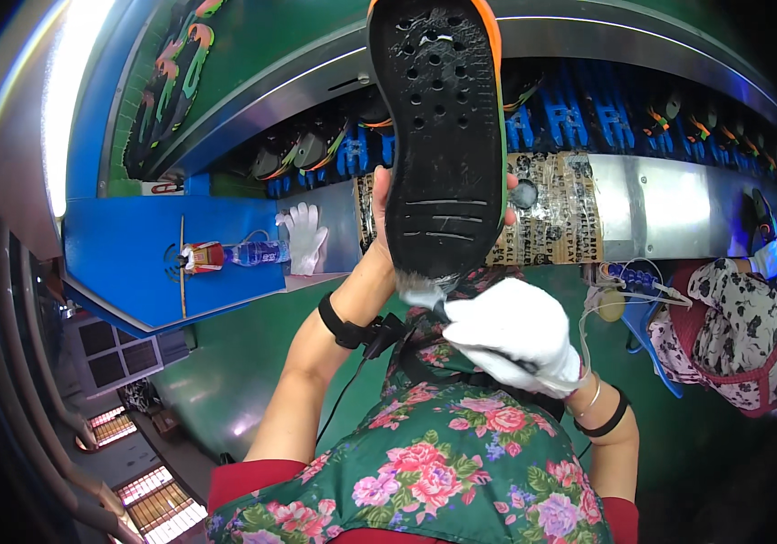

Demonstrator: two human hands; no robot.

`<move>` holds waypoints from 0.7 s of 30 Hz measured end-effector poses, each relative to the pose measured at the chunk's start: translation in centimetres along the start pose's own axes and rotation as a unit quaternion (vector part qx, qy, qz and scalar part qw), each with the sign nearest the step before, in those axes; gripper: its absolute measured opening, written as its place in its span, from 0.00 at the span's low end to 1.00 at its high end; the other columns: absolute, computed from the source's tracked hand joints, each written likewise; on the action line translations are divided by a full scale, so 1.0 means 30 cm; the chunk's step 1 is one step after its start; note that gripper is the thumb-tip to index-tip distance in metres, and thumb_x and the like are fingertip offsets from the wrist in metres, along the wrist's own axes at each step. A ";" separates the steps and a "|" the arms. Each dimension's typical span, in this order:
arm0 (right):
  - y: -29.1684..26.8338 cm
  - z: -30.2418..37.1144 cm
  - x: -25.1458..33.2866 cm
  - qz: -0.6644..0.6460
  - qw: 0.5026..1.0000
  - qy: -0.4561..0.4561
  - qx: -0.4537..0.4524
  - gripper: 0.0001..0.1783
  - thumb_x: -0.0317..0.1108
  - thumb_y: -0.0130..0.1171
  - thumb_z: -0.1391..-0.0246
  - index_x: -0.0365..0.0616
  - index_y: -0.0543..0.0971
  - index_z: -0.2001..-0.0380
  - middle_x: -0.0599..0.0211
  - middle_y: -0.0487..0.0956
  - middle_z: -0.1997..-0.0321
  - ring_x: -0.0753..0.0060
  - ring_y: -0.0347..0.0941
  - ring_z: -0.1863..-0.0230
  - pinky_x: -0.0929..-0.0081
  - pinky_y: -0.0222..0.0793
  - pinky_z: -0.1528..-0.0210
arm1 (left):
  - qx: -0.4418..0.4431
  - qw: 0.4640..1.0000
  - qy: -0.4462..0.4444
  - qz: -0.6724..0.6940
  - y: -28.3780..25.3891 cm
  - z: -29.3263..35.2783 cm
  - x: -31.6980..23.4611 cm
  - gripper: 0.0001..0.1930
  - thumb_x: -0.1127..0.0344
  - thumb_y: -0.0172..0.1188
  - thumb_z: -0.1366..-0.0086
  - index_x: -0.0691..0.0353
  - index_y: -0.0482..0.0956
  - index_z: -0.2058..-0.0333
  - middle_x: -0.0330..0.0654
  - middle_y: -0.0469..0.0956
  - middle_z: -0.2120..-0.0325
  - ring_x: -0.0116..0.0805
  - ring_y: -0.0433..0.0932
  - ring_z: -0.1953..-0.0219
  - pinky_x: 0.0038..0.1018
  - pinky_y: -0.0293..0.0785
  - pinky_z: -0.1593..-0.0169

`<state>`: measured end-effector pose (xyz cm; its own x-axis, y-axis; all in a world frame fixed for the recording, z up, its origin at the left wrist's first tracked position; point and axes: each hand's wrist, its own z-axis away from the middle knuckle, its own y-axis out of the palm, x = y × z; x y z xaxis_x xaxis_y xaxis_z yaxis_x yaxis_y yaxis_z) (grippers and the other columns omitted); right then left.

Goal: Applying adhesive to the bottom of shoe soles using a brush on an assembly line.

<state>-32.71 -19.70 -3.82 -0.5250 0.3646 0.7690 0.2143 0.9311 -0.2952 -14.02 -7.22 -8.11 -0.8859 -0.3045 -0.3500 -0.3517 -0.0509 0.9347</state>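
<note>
A large black shoe sole [447,154] with an orange and green edge stands upright in front of me. Wet-looking shine covers parts of its upper face, which has round holes at the far end and grooves at the near end. My bare left hand [380,207] grips it from behind, thumb along the left edge and fingertips showing past the right edge. In my white-gloved right hand [513,335] is a brush [423,292], its pale bristles against the sole's near end. The glove hides most of the brush's handle.
A blue side table [125,258] at left bears a clear bottle [259,253] and a white glove [302,238]. Ahead runs a metal ledge [660,208] with a taped cardboard piece [551,195]. Behind it are racked shoe parts [316,150]. A co-worker [723,335] is at right.
</note>
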 end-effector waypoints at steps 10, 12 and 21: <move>-0.053 -0.051 -0.014 0.108 0.990 0.020 -0.088 0.20 0.23 0.72 0.53 0.46 0.88 0.53 0.59 0.88 0.55 0.56 0.83 0.60 0.65 0.78 0.58 | -0.017 0.995 0.070 0.067 0.054 -0.068 0.060 0.66 0.14 0.53 0.46 0.66 0.52 0.26 0.66 0.63 0.33 0.63 0.75 0.39 0.50 0.86 0.48; 0.000 -0.033 0.026 0.077 0.995 0.019 -0.056 0.22 0.23 0.73 0.54 0.45 0.87 0.52 0.59 0.87 0.55 0.57 0.83 0.61 0.64 0.78 0.59 | -0.052 0.994 0.056 0.082 0.068 -0.066 0.063 0.69 0.13 0.54 0.48 0.71 0.51 0.27 0.69 0.67 0.37 0.60 0.79 0.43 0.50 0.87 0.48; -0.055 -0.021 0.000 -0.026 0.980 0.143 -0.132 0.11 0.23 0.76 0.54 0.43 0.89 0.64 0.58 0.89 0.61 0.64 0.85 0.61 0.69 0.80 0.56 | 0.010 0.997 0.063 0.043 0.018 -0.082 0.071 0.68 0.14 0.57 0.48 0.69 0.51 0.27 0.67 0.64 0.34 0.63 0.76 0.41 0.52 0.86 0.47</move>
<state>-32.54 -21.23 -2.97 -0.2962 0.2639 0.9180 0.4197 0.8993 -0.1231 -15.36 -10.24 -8.22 -0.8681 -0.4244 -0.2574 -0.2840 -0.0006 0.9588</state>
